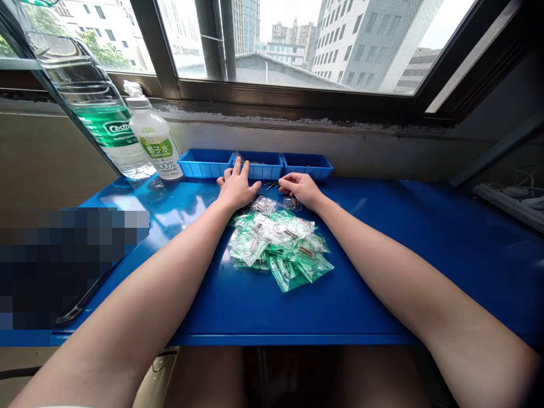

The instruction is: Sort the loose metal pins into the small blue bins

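Observation:
My left hand is at the front of the middle blue bin, its fingers spread and reaching over the bin's front edge. My right hand is pinched beside a few thin dark pins on the table; what its fingertips hold is too small to name. Just below the hands lie a clear bag of small metal parts and a small clear bag with copper-coloured pieces. Nearer to me is a pile of green and clear plastic bags, some with small metal parts inside.
Blue bins stand in a row along the back of the blue table. A coconut water bottle and a large water bottle stand at the back left. A window is behind; papers and cables lie far right.

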`<state>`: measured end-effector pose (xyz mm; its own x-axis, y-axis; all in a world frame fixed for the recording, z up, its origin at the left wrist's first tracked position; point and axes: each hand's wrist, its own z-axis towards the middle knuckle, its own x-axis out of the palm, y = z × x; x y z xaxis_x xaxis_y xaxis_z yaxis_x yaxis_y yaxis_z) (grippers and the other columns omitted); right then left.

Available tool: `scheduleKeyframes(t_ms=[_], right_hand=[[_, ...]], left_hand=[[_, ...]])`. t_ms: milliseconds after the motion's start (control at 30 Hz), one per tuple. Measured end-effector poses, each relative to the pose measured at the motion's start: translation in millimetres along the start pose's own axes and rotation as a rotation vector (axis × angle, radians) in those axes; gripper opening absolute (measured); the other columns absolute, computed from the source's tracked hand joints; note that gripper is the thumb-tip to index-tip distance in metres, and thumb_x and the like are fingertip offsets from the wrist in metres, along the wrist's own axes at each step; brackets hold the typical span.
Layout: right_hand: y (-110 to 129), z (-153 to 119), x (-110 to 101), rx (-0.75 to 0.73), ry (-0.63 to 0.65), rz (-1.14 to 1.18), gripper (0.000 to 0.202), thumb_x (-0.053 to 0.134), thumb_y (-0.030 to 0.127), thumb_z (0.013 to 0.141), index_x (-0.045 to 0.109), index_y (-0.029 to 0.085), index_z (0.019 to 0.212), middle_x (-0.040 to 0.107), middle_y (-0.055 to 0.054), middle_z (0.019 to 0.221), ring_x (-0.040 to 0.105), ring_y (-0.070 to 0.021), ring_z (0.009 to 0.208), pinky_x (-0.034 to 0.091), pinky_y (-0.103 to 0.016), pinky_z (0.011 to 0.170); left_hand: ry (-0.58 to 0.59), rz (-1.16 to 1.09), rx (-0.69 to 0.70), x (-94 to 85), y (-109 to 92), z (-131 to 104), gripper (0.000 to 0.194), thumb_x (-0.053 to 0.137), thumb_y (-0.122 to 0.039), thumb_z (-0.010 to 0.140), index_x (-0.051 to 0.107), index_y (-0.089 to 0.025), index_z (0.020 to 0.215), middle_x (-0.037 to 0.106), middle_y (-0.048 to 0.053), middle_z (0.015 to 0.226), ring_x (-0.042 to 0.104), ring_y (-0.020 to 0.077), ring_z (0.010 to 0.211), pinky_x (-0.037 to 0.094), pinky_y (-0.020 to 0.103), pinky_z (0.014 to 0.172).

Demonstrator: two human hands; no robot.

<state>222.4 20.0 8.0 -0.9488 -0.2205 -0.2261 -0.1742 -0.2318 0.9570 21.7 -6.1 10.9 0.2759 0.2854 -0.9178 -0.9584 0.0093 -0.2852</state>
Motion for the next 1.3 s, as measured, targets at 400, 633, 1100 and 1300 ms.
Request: scheduleKeyframes(t_ms=[400, 633, 1100, 1300], right_hand=[[-1.8, -7.2, 2.1, -0.353, 0.239, -0.527, 0.045, 0.069, 0.05, 0.079, 0.071, 0.016, 0.108, 0.071, -0.01, 0.102, 0.064, -0.024, 0.091, 0.051, -0.038, 0.083], [-4.2, -5.7, 1.4, -0.461, 0.387, -0.725, 0.065, 0.072, 0.065, 0.073, 0.07, 0.02, 0.12, 0.063, -0.013, 0.119, 0.056, -0.0327, 0.115, 0.046, -0.049, 0.099], [1.7, -7.3, 4.1, -0.402, 0.286, -0.52, 0.022, 0.08, 0.036, 0.071, 0.076, 0.019, 0.085, 0.069, -0.007, 0.094, 0.063, -0.022, 0.09, 0.049, -0.035, 0.084], [0.7, -4.2, -1.5, -0.19, 0.22, -0.177, 0.019, 0.077, 0.035, 0.066, 0.069, 0.017, 0.069, 0.067, -0.002, 0.068, 0.056, -0.014, 0.064, 0.044, -0.028, 0.064]], left_hand=[[0.004, 0.016, 0.003, 0.9, -0.8, -1.0, 0.08, 0.043, -0.056, 0.088, 0.023, -0.024, 0.159, 0.012, 0.006, 0.168, 0.026, 0.0375, 0.146, 0.031, 0.054, 0.112], [0.01, -0.006, -0.004, 0.0, -1.1, -1.3, 0.079, 0.043, -0.053, 0.087, 0.024, -0.025, 0.159, 0.013, 0.005, 0.168, 0.026, 0.0372, 0.146, 0.03, 0.055, 0.113], [-0.009, -0.075, 0.022, -0.9, -0.6, -2.1, 0.079, 0.05, -0.048, 0.085, 0.027, -0.028, 0.157, 0.018, 0.007, 0.166, 0.029, 0.0408, 0.144, 0.029, 0.059, 0.112], [0.005, -0.061, 0.047, -2.4, -1.2, -2.6, 0.076, 0.047, -0.05, 0.086, 0.03, -0.027, 0.157, 0.017, 0.007, 0.167, 0.029, 0.0415, 0.143, 0.031, 0.06, 0.11]])
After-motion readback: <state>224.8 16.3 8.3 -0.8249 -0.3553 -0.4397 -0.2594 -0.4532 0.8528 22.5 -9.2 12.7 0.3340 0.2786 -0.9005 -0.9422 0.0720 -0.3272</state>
